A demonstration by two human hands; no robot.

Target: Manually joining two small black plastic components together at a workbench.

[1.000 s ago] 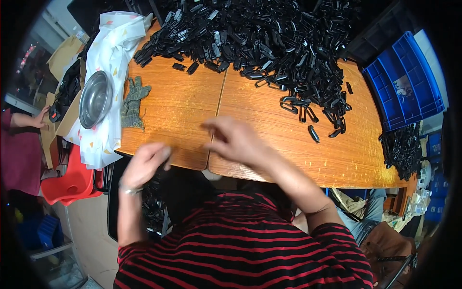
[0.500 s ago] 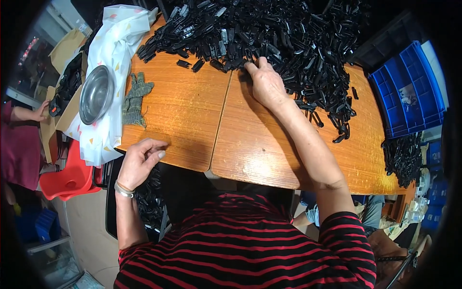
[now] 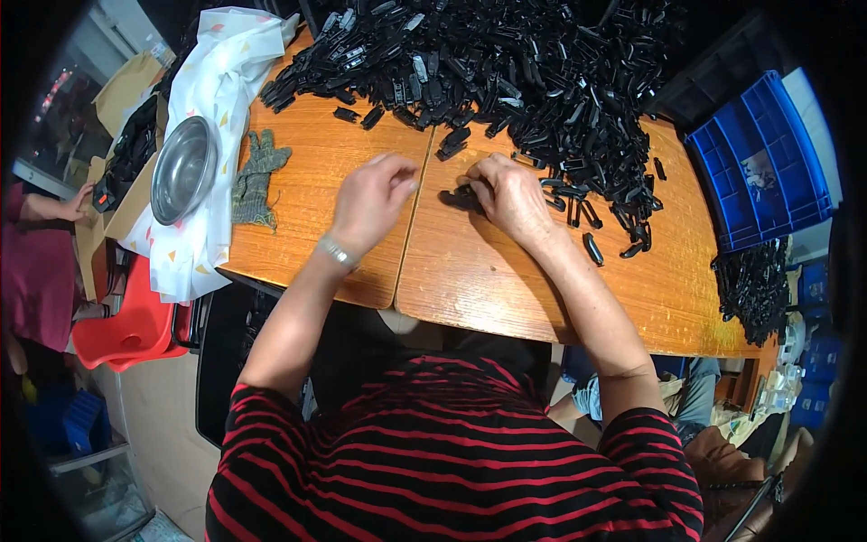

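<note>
A big heap of small black plastic parts (image 3: 424,68) covers the far side of the wooden table (image 3: 452,289). My right hand (image 3: 513,197) has its fingers closed on a black plastic part (image 3: 461,198) just in front of the heap, low over the tabletop. The fingers hide some of it, and I cannot tell whether there is more than one. Left of the table's seam is my left hand (image 3: 370,203), fingers loosely bent and thumb apart, with nothing seen in it. A few loose black parts (image 3: 453,143) lie just beyond the two hands.
At the left, a metal bowl (image 3: 183,170) rests on white patterned plastic sheeting (image 3: 237,54), beside a grey-green knitted glove (image 3: 257,181). A blue crate (image 3: 763,167) stands on the right. A red chair (image 3: 126,330) and another person's hand (image 3: 79,203) by a cardboard box appear far left.
My left hand has moved from the near edge forward and right over the table. The right hand has drawn back from the heap with a black part, and some parts have slid nearer.
</note>
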